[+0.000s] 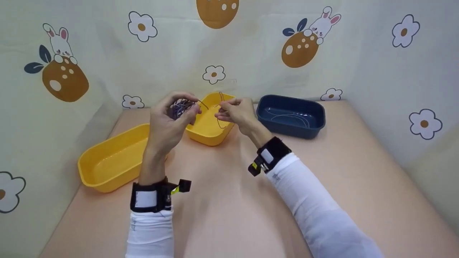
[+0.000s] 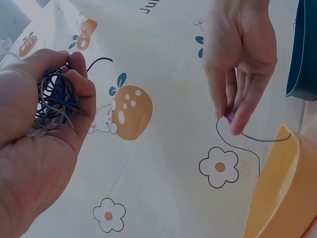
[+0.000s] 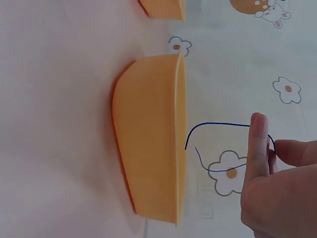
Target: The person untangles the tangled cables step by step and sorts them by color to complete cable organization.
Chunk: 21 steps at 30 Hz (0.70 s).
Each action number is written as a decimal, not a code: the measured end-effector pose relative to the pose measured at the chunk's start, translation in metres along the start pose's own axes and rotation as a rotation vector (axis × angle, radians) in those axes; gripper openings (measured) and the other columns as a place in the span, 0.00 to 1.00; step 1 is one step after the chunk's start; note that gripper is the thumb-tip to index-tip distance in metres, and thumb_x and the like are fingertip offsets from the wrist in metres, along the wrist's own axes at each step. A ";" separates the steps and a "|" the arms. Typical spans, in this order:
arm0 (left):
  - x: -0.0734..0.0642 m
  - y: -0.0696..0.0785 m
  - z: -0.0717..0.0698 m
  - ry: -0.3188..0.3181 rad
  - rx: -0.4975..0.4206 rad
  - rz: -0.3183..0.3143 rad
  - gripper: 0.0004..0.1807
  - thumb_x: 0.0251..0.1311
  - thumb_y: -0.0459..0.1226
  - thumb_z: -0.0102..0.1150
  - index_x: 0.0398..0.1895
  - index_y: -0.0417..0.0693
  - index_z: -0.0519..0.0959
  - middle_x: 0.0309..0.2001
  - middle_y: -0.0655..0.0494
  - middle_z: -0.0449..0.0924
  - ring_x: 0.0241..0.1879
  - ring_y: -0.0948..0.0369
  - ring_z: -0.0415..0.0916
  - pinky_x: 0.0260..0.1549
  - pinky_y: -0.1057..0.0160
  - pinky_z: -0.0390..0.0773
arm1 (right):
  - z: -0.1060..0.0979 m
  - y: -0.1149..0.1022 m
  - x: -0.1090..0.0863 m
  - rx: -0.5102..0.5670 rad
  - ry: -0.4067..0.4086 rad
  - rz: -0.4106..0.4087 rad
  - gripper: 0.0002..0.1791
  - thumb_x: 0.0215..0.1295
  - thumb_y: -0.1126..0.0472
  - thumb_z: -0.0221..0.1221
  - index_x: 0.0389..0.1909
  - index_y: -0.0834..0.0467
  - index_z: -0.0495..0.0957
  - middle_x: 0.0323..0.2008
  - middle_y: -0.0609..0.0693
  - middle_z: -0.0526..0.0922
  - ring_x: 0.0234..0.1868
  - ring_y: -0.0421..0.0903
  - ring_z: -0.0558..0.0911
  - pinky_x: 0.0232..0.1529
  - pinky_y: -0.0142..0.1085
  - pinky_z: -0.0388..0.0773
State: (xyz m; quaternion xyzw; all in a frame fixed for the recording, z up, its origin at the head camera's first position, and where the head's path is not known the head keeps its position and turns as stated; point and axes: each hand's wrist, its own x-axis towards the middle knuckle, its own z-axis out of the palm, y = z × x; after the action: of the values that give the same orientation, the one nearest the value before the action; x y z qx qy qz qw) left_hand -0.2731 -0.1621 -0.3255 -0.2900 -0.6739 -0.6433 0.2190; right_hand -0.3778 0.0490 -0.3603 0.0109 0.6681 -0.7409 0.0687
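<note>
Wire tangle, thin, blue-grey, gripped in left hand; right hand pinches slender blue wire. Likely sorting; release seems needed next.

No text legible. Left-wrist view: dark partial lettering on wall cloth, above orange-brown fruit print; can't decode.

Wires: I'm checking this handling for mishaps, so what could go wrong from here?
The left hand grips a tangled bundle with one end poking out, so strands might snag or spill. The right hand pinches a thin wire with loose ends, which could slip or catch on the middle yellow bin.
</note>
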 end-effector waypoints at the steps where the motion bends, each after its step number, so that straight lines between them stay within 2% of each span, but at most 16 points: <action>1: 0.000 0.000 0.001 -0.005 0.001 0.001 0.10 0.75 0.25 0.66 0.56 0.36 0.85 0.52 0.42 0.86 0.38 0.56 0.82 0.37 0.69 0.88 | 0.004 0.002 0.002 -0.005 0.004 0.002 0.13 0.82 0.63 0.67 0.58 0.67 0.86 0.50 0.67 0.92 0.39 0.47 0.96 0.48 0.36 0.95; 5: 0.002 0.001 0.005 -0.024 0.001 0.006 0.10 0.76 0.25 0.66 0.56 0.35 0.85 0.50 0.50 0.86 0.36 0.57 0.81 0.37 0.69 0.87 | 0.013 0.011 0.007 -0.068 -0.003 0.023 0.11 0.82 0.64 0.67 0.56 0.67 0.88 0.42 0.60 0.93 0.39 0.48 0.97 0.48 0.37 0.95; 10: 0.003 0.000 0.006 -0.027 0.001 0.003 0.11 0.75 0.24 0.66 0.56 0.35 0.85 0.51 0.51 0.86 0.37 0.56 0.82 0.38 0.69 0.87 | 0.012 0.016 0.006 -0.184 -0.084 0.035 0.14 0.84 0.66 0.63 0.61 0.69 0.86 0.47 0.61 0.93 0.45 0.49 0.97 0.51 0.37 0.94; 15: 0.002 -0.002 0.005 -0.036 0.009 -0.011 0.11 0.76 0.25 0.66 0.57 0.36 0.85 0.51 0.51 0.86 0.39 0.56 0.82 0.38 0.69 0.87 | -0.001 0.014 0.000 -0.239 -0.150 -0.017 0.13 0.86 0.65 0.61 0.62 0.67 0.85 0.53 0.62 0.92 0.50 0.50 0.96 0.54 0.36 0.94; 18: 0.001 -0.004 0.005 -0.041 0.010 -0.020 0.11 0.76 0.25 0.66 0.57 0.35 0.84 0.50 0.52 0.86 0.39 0.56 0.83 0.38 0.69 0.87 | -0.014 0.012 -0.006 -0.247 -0.195 -0.065 0.11 0.85 0.67 0.61 0.60 0.67 0.85 0.54 0.63 0.92 0.52 0.51 0.95 0.59 0.40 0.93; 21: 0.001 -0.006 0.006 -0.042 -0.005 -0.030 0.11 0.76 0.25 0.67 0.57 0.33 0.84 0.49 0.50 0.87 0.39 0.57 0.84 0.37 0.69 0.87 | -0.031 0.010 -0.013 -0.236 -0.222 -0.118 0.10 0.85 0.68 0.61 0.59 0.67 0.85 0.56 0.67 0.91 0.55 0.57 0.94 0.65 0.47 0.91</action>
State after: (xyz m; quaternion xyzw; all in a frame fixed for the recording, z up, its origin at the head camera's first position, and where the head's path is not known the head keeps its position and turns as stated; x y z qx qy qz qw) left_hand -0.2774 -0.1560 -0.3295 -0.2938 -0.6812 -0.6418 0.1942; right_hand -0.3659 0.0796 -0.3720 -0.1184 0.7382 -0.6566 0.0995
